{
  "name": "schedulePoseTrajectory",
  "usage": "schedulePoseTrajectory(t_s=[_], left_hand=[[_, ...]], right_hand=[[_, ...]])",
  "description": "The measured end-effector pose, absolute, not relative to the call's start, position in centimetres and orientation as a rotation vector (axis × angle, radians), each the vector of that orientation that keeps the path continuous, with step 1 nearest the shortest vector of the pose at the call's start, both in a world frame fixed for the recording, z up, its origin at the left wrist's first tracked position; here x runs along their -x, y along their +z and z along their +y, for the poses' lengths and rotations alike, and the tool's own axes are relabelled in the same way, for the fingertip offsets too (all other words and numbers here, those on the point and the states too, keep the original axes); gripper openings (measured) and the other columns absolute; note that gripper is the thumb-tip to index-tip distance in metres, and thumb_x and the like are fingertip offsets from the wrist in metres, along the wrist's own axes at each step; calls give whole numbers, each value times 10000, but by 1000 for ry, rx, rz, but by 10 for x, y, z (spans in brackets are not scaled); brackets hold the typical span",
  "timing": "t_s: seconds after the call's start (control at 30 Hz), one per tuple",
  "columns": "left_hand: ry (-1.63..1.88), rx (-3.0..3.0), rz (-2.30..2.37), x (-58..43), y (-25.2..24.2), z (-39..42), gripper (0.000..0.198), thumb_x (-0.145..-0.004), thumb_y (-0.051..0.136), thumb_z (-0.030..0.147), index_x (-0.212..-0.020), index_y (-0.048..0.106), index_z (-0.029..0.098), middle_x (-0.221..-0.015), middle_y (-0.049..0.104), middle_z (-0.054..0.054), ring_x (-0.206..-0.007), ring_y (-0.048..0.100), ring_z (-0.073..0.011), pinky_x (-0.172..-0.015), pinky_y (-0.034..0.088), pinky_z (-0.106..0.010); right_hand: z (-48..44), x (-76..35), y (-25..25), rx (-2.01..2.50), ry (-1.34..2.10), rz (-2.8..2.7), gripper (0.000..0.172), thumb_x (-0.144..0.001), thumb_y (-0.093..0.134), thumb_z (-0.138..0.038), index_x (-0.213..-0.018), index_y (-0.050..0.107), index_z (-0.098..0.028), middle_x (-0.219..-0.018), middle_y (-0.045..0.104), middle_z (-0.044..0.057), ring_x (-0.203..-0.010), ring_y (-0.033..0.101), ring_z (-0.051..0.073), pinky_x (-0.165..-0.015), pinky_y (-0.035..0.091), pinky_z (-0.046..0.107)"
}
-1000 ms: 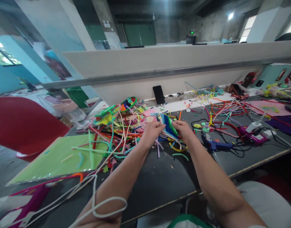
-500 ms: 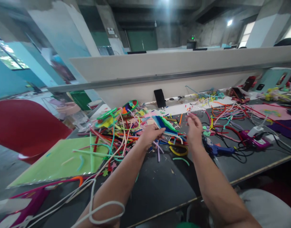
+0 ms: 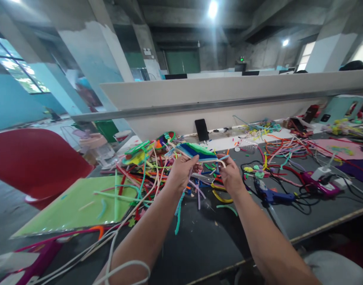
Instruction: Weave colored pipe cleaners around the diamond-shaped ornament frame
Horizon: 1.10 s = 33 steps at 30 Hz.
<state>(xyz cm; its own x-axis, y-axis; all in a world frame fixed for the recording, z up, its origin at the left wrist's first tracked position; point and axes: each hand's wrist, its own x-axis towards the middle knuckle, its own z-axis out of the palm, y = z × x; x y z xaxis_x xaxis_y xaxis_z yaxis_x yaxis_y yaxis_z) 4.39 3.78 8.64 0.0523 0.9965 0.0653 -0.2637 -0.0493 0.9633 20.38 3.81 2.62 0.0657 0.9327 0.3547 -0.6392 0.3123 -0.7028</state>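
Note:
A flat craft piece (image 3: pixel 197 151) made of rows of green, dark blue, light blue and cream pipe cleaners is held up above the cluttered table. My left hand (image 3: pixel 181 172) is closed on its left and near edge, the thumb lying on top. At the right end of the piece, my right hand (image 3: pixel 230 174) pinches near the loose cream and light-blue pipe cleaner ends (image 3: pixel 222 160). A bent yellow pipe cleaner (image 3: pixel 222 197) lies below my right hand. Under my left wrist shows a teal strip (image 3: pixel 178 217).
A blue glue gun (image 3: pixel 273 195) with black cords lies to the right, by a magenta power strip (image 3: pixel 325 186). Heaped pipe cleaners (image 3: pixel 153 166) and a green sheet in plastic (image 3: pixel 77 202) are on the left. A phone (image 3: pixel 201 130) leans at the divider.
My right hand has come down and left from beside the craft piece to its right end. The piece is turned flatter. The view has tilted up slightly.

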Motion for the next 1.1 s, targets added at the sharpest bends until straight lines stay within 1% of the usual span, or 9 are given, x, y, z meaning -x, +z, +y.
schedulePoseTrajectory(t_s=[0.13, 0.23, 0.33, 0.47, 0.6, 0.7, 0.9, 0.97, 1.1], left_hand=[[1303, -1118, 916, -45, 90, 34, 311, -606, 801, 339, -712, 621, 107, -518, 623, -7, -452, 577, -110, -465, 450, -207], [1258, -1175, 951, -49, 89, 32, 316, -626, 780, 368, -730, 658, 96, -541, 638, -28, -476, 582, -124, -512, 472, -239], [1208, -1265, 972, -49, 87, 32, 343, -646, 755, 408, -773, 680, 98, -636, 676, -50, -599, 631, -162, -634, 506, -289], [1150, -1530, 1081, -50, 90, 27, 325, -714, 682, 422, -776, 675, 104, -731, 692, -59, -743, 641, -192, -747, 491, -317], [1202, -1668, 1021, -60, 97, 16, 283, -755, 611, 341, -940, 645, 129, -927, 705, -74, -871, 644, -201, -830, 482, -321], [1216, -1722, 1171, -64, 100, 7, 305, -752, 599, 327, -983, 615, 129, -965, 694, -100, -904, 651, -217, -824, 493, -331], [891, -2164, 1305, -40, 125, -18, 247, -812, 548, 367, -862, 679, 164, -767, 688, -46, -735, 636, -185, -701, 498, -298], [971, -2253, 1377, -32, 139, -28, 244, -816, 553, 355, -897, 693, 173, -834, 705, -54, -774, 637, -189, -731, 493, -302], [1157, -2353, 1358, -28, 147, -30, 226, -803, 580, 303, -956, 708, 197, -1013, 702, -69, -996, 610, -232, -920, 434, -350]], right_hand=[[37, -202, 23, 491, 1103, -932, 271, -658, 732, -210, -923, 675, -216, -874, 673, -5, -809, 595, 128, -794, 436, 265], [39, -203, 21, 567, 1040, -875, 229, -651, 773, -295, -837, 673, -206, -776, 665, -12, -729, 590, 126, -751, 444, 279], [40, -206, 22, 609, 1011, -814, 217, -646, 776, -326, -780, 674, -189, -693, 646, -16, -671, 573, 124, -697, 437, 274], [44, -211, 23, 632, 993, -732, 201, -635, 768, -328, -681, 661, -164, -614, 612, -27, -622, 537, 107, -669, 411, 259], [50, -217, 23, 636, 1040, -671, 234, -612, 763, -347, -604, 629, -155, -552, 586, -28, -559, 492, 89, -602, 381, 243], [53, -220, 22, 637, 1089, -571, 254, -565, 780, -343, -584, 601, -163, -537, 568, -34, -530, 485, 85, -542, 371, 233], [48, -221, 26, 641, 1315, -562, 251, -514, 802, -274, -592, 586, -174, -562, 568, -37, -548, 524, 95, -527, 430, 227], [45, -221, 28, 677, 1417, -579, 257, -501, 806, -258, -595, 583, -172, -562, 564, -41, -545, 523, 91, -523, 431, 221], [40, -218, 31, 747, 1419, -762, 239, -530, 794, -283, -569, 586, -172, -555, 559, -36, -542, 500, 86, -522, 411, 221]])
